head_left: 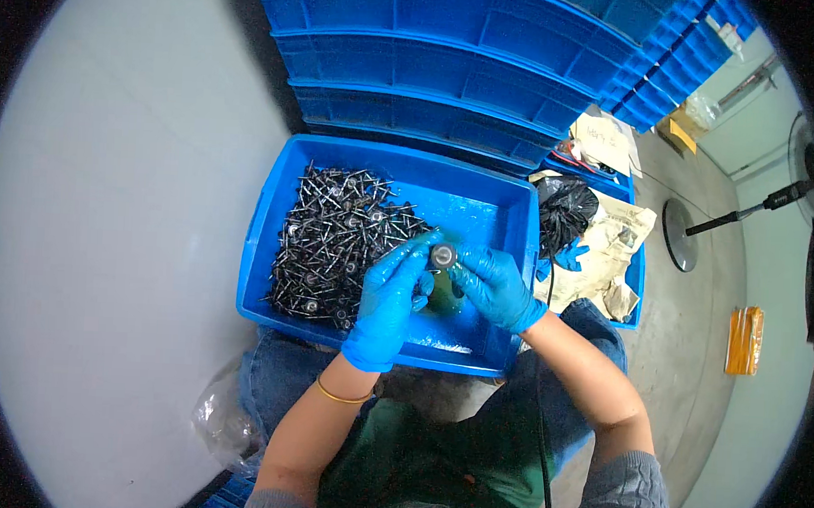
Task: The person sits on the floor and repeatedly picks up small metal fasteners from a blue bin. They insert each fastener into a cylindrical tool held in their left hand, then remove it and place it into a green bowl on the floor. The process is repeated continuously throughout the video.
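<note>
Both of my hands wear blue gloves and meet over a blue plastic bin (274,189). Between their fingertips is a small round-ended metal part (442,256), its dark grey face turned up. My left hand (385,298) pinches it from the left, fingers closed. From the right, my right hand (498,290) grips it with thumb and fingers closed. A heap of thin, shiny metal pins (335,228), some with round heads, fills the left side of the bin. Greenish liquid lies on the bin floor beneath my hands. The lower part of the held piece is hidden.
Stacked blue crates (433,69) rise behind the bin, and a white wall (126,242) stands left. At right, a blue crate holds a black plastic bag (565,211) and stained paper (597,262). Farther right are a fan stand (680,234) and an orange-yellow package (745,341).
</note>
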Available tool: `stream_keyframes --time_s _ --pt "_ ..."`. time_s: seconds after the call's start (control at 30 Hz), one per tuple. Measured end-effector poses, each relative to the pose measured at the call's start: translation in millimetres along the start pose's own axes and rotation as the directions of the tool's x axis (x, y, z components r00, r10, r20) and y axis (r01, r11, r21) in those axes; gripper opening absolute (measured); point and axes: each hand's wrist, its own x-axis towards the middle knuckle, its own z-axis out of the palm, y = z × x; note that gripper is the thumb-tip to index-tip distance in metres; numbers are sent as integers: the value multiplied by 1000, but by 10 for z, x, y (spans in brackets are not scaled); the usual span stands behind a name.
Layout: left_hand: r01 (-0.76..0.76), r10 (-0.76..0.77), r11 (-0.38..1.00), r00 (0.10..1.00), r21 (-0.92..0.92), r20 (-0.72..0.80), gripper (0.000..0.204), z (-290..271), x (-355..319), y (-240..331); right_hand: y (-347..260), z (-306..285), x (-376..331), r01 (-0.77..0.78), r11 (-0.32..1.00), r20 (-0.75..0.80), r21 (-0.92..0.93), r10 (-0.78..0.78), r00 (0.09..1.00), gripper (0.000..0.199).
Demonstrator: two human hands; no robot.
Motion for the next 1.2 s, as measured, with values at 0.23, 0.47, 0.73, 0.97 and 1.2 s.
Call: stream_keyframes --time_s 0.23,0.47,0.73,0.97,1.2 --pt "-31 13 993 988 111 155 20 54 -91 -9 -17 141 -294 -11 1000 -192 -11 9 981 25" --pt "-21 8 970 998 242 58 21 57 -92 -34 -9 110 -267 61 991 -136 -117 -77 988 22" --pt "-418 393 726 904 546 170 29 132 -130 -24 47 54 -237 197 940 -172 -278 -250 953 25" --pt "-181 202 920 979 348 -25 12 64 -105 -85 -72 -60 -224 158 868 -114 -470 -237 965 23" --pt "232 -184 900 970 -368 162 16 82 -11 -317 -225 152 -183 -98 912 -316 398 237 919 30"
